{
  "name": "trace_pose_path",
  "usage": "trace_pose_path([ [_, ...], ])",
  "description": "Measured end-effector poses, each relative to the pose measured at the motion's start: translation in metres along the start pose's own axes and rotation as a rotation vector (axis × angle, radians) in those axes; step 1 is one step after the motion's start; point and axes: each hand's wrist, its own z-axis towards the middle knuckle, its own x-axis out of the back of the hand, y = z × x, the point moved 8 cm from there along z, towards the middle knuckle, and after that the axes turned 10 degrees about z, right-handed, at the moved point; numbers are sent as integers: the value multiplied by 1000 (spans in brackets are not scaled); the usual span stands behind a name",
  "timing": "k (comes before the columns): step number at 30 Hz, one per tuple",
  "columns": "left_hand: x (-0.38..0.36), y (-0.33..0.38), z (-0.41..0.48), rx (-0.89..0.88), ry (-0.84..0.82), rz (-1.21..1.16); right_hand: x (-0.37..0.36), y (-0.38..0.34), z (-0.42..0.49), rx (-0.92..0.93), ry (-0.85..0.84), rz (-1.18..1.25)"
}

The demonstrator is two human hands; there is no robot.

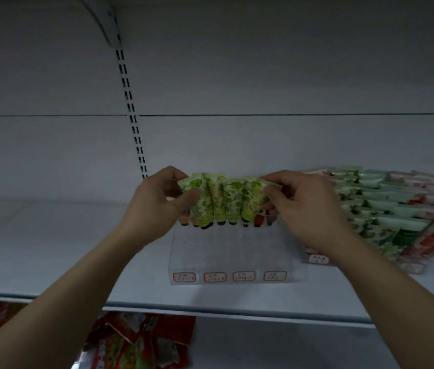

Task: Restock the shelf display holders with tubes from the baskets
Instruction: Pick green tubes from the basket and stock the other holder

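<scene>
Above the clear holder [226, 251]: row of tubes [226, 203], green and yellow with a fruit print, caps down and crimped ends up, side by side and touching; lower ends at the holder's back edge, whether already inside a slot hard to tell.
left hand [157, 201]: curled round the left end of the row, thumb across the front of the outermost tube, fingers behind it.
right hand [306, 206]: curled at the right end of the row, thumb and fingertips pinching the outermost tube near its top.
body of the clear holder: see-through box standing on the shelf [50, 249], faint dividers running front to back; a few red and dark tube ends showing at the back, behind the held row.
price labels [244, 276]: four red-bordered stickers in a line along the holder's front edge, print too blurred to read.
second holder [397, 209]: just right of the clear one, partly behind the right hand and forearm, packed with rows of tubes in pale green, dark green, pink and red.
back wall [264, 75]: pale panels, with a slotted upright [130, 113] rising from behind the left hand.
lower level: red and yellow packets [141, 339] at bottom left, beneath the shelf's front edge.
</scene>
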Motion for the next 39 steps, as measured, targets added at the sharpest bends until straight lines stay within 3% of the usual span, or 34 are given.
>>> trace_pose_path([
  [15, -9, 14, 10, -80, 85, 251, -8, 14, 7, -1, 14, 15],
  [21, -5, 17, 16, -68, 74, 246, -8, 13, 9, -2, 22, 78],
  [28, -34, 38, 2, -58, -342, -74, -21, 3, 10, -104, 7, 443],
  [30, -45, 45, -6, -71, -377, -121, -29, 1, 9, -144, -2, 530],
  [34, -38, 35, -1, -27, -217, -179, -30, 9, 9, -169, 28, 383],
  [37, -30, 26, 2, 35, -63, -254, -44, 14, 4, -253, -142, 398],
  [39, -35, 23, 0, 59, -30, -247, -54, 14, 0, -216, -203, 304],
])
